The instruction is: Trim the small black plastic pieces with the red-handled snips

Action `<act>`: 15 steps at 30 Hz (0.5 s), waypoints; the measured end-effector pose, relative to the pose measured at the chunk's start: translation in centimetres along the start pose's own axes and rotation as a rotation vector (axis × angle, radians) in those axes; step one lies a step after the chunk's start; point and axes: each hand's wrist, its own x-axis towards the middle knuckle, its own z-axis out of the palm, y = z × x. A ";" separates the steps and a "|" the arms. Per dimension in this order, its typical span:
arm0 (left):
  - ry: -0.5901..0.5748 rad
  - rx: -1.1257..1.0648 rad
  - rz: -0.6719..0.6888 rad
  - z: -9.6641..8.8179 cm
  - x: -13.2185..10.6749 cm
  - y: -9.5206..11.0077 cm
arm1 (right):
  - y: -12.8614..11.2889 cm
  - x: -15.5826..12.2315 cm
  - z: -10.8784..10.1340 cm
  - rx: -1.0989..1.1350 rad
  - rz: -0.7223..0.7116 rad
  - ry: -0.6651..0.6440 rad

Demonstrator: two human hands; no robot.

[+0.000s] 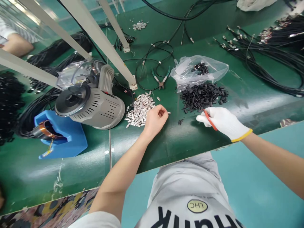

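My left hand (155,119), bare, is closed in a pinch beside a heap of small silver metal connectors (140,110). From its fingertips juts the end of one small metal connector (169,113). On the right, my right hand (220,122) wears a white glove with a yellow cuff. Its fingers are closed around a slim red-orange tool (210,119), whose tip is too small to make out. Just beyond it lies a heap of small black plastic pieces (201,96), with a few loose black pieces (180,122) between my hands.
Green-handled cutting pliers (161,83) lie behind the heaps, near a clear plastic bag (213,68). A grey machine (99,106) and a blue tape dispenser (76,139) stand left. Black cables (268,53) are bundled at right. White frame posts (114,47) rise at left; another person's arm (17,46) shows behind.
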 end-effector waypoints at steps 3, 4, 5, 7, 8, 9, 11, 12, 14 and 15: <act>0.064 0.313 0.107 -0.7 0.7 -0.9 | 1.0 0.0 0.7 0.200 0.049 0.109; 0.086 0.363 0.118 -0.8 0.8 -1.0 | 1.5 0.1 1.0 0.281 0.070 0.171; 0.114 0.396 0.125 -0.9 0.9 -1.2 | 2.0 0.2 1.4 0.348 0.100 0.234; 0.185 0.445 0.139 -0.9 0.9 -1.3 | 3.0 0.5 1.9 0.476 0.110 0.380; 0.217 0.470 0.155 -0.9 0.9 -1.3 | 3.4 0.6 2.1 0.520 0.121 0.444; 0.237 0.497 0.177 -0.9 0.8 -1.3 | 3.8 0.8 2.3 0.563 0.128 0.509; 0.226 0.562 0.237 -0.9 1.0 -1.3 | 4.4 1.0 2.4 0.650 0.112 0.595; 0.197 0.597 0.270 -0.8 1.1 -1.3 | 4.6 1.0 2.4 0.684 0.097 0.613; 0.124 0.668 0.325 -0.4 1.5 -1.4 | 4.8 1.1 2.4 0.710 0.074 0.604; 0.092 0.699 0.347 -0.2 1.8 -1.5 | 4.9 1.1 2.4 0.704 0.075 0.587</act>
